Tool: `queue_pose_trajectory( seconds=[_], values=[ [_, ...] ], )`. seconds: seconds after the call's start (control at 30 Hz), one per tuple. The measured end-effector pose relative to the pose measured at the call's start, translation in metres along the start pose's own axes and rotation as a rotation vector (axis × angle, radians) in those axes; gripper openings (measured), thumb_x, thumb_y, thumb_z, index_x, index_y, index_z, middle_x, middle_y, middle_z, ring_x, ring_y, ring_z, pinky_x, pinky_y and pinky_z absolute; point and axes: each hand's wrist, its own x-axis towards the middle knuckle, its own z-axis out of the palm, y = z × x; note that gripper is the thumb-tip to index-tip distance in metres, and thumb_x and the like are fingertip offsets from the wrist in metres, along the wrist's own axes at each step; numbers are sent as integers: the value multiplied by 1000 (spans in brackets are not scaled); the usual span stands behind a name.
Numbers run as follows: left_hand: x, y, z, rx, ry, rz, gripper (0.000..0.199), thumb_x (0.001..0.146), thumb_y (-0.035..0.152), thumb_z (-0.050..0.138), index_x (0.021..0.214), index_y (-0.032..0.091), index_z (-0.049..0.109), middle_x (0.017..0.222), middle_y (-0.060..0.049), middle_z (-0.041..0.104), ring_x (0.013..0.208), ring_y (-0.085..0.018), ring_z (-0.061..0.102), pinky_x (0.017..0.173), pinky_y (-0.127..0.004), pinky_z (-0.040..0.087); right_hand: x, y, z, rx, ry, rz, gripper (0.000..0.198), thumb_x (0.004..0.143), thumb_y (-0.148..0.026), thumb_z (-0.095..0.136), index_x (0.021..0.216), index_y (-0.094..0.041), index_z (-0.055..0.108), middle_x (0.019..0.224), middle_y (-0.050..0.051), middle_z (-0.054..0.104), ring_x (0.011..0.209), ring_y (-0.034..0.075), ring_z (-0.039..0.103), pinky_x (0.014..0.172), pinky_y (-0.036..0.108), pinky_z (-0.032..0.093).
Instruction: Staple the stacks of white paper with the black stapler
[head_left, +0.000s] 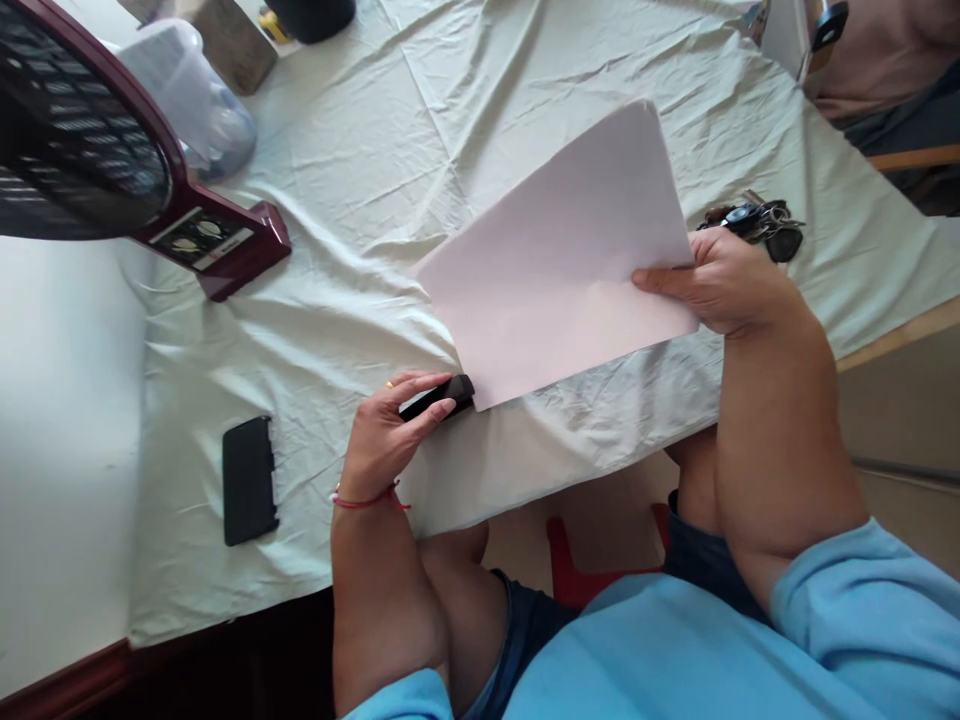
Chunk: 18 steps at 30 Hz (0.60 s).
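My right hand [724, 280] grips the right edge of a white paper sheet [562, 270], thumb on top and fingers underneath. Whether it is one sheet or a thin stack I cannot tell. The paper slants across the middle of the table, its far side slightly raised. My left hand [397, 415] is closed around a small black stapler [450, 393], fingers along one side and thumb along the other. The front end of the stapler meets the paper's lower left corner. Whether the corner lies inside its jaws is too small to make out.
A pale cloth with wrinkles covers the table [337, 300]. A black phone case [250, 480] lies at left. Behind it stand a dark red fan [247, 250] and a clear plastic container [214, 120]. A bunch of keys [772, 222] rests beyond my right hand.
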Motion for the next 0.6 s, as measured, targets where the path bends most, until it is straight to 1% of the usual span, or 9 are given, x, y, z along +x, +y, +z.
queue_pose_trajectory(
  seconds=[0.07, 0.17, 0.27, 0.43, 0.5, 0.6],
  values=[
    [0, 1, 0, -8, -2, -5, 37, 90, 52, 94, 115, 25, 97, 116, -10, 87, 115, -31, 79, 107, -45, 62, -1, -1, 3, 3, 12, 13, 23, 78, -29, 103, 89, -20, 85, 97, 5, 86, 81, 18, 77, 66, 25, 64],
    [1, 2, 0, -13, -4, -11, 35, 89, 51, 95, 113, 26, 97, 114, -10, 88, 112, -30, 79, 104, -43, 63, 1, 1, 6, 43, 57, 12, 24, 79, -31, 103, 90, -21, 84, 95, 5, 86, 79, 19, 76, 66, 28, 64],
    [1, 2, 1, -9, -4, -16, 33, 90, 50, 95, 113, 26, 97, 114, -10, 88, 110, -30, 80, 103, -43, 63, 3, 4, 8, 87, 80, -2, 26, 77, -31, 103, 88, -20, 83, 91, 5, 85, 74, 18, 73, 60, 27, 60],
    [4, 5, 5, 20, -36, -15, 32, 89, 51, 93, 109, 27, 97, 111, -11, 88, 109, -31, 80, 104, -45, 65, 5, 6, 10, 120, 46, -31, 30, 72, -34, 106, 85, -20, 83, 86, 5, 84, 69, 15, 70, 54, 23, 53],
    [5, 7, 5, 35, -57, -26, 30, 89, 50, 92, 108, 27, 97, 108, -10, 88, 107, -31, 80, 103, -44, 64, 4, 7, 11, 131, 56, -22, 27, 72, -31, 105, 83, -20, 83, 83, 4, 82, 67, 15, 68, 53, 23, 52],
    [6, 9, 5, 60, -79, -45, 29, 90, 49, 91, 108, 27, 97, 108, -9, 89, 106, -30, 80, 101, -43, 62, 4, 7, 12, 126, 101, -8, 19, 76, -25, 100, 80, -20, 82, 83, 3, 82, 67, 15, 68, 57, 25, 55]
  ],
)
